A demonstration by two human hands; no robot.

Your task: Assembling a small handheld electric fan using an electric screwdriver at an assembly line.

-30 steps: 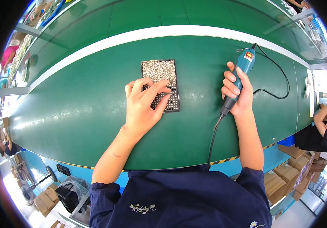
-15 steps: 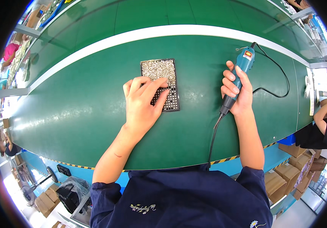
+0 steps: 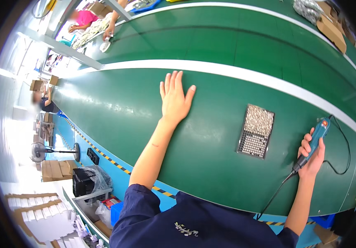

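Note:
My right hand (image 3: 311, 153) is wrapped round a teal electric screwdriver (image 3: 319, 133), held at a tilt over the right part of the green bench (image 3: 211, 165). A black cable (image 3: 274, 200) runs down from its lower end, and another loops beside its upper end. To the left of the screwdriver lies a black screw tray (image 3: 262, 149); small silvery screws (image 3: 259, 119) are heaped in its far half, and its near half shows rows of holes. My left hand (image 3: 175, 99) is stretched out with fingers extended, empty, near the bench's white far edge, well away from the tray.
Beyond the white rail (image 3: 227, 68) runs another green surface (image 3: 211, 33). Co-workers sit at the far left, and one person's hand (image 3: 109, 31) reaches over the far surface. A fan (image 3: 39, 152), cardboard boxes (image 3: 58, 170) and a plastic-covered black case (image 3: 85, 182) stand at the left.
My left hand has left the screw tray and reached out to the left and far side, fingers extended. The view has turned left. The screwdriver stays in my right hand.

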